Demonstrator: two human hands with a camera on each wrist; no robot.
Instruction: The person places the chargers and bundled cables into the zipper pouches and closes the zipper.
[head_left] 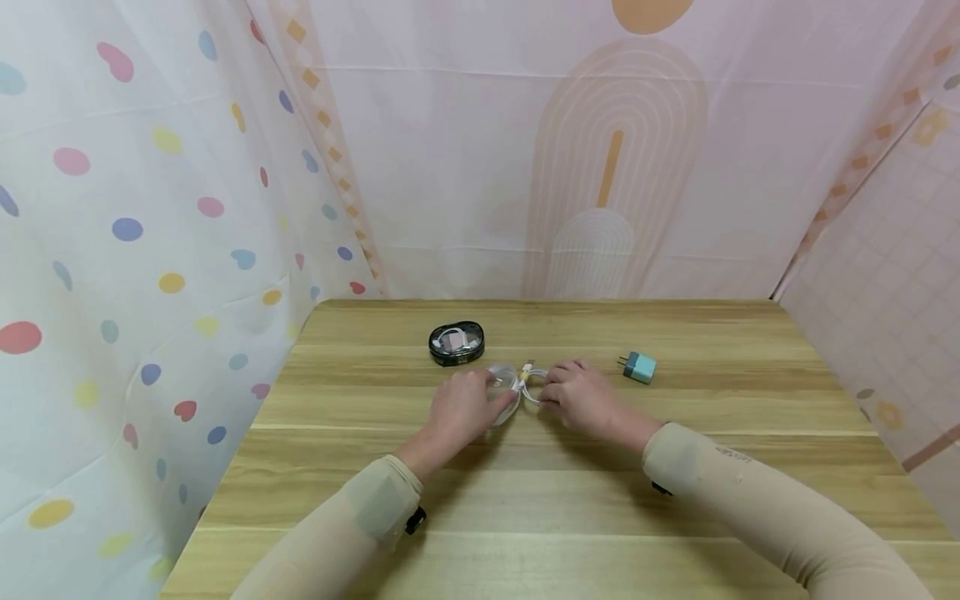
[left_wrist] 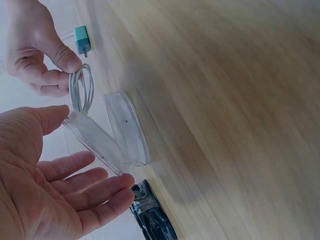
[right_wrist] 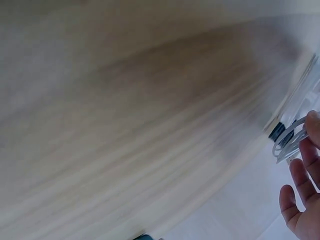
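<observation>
My left hand [head_left: 461, 406] holds a clear plastic case [left_wrist: 126, 129], thumb on one edge of the raised lid and fingertips by the other. The case stands open like a clamshell in the left wrist view, its lower half on the table. To its right, my right hand [head_left: 588, 400] pinches a coiled white charging cable [left_wrist: 86, 92] between thumb and fingers. The cable's connector end [head_left: 528, 367] sticks up beside the case. In the right wrist view the cable loops [right_wrist: 286, 145] hang from the fingertips. Whether anything lies inside the case is hard to see.
A small black case [head_left: 456, 354] with a clear top and a white cable inside lies behind my left hand. A teal plug-in charger [head_left: 640, 367], prongs pointing left, lies behind and right of my right hand. The wooden table [head_left: 525, 517] ends at patterned curtains [head_left: 450, 167].
</observation>
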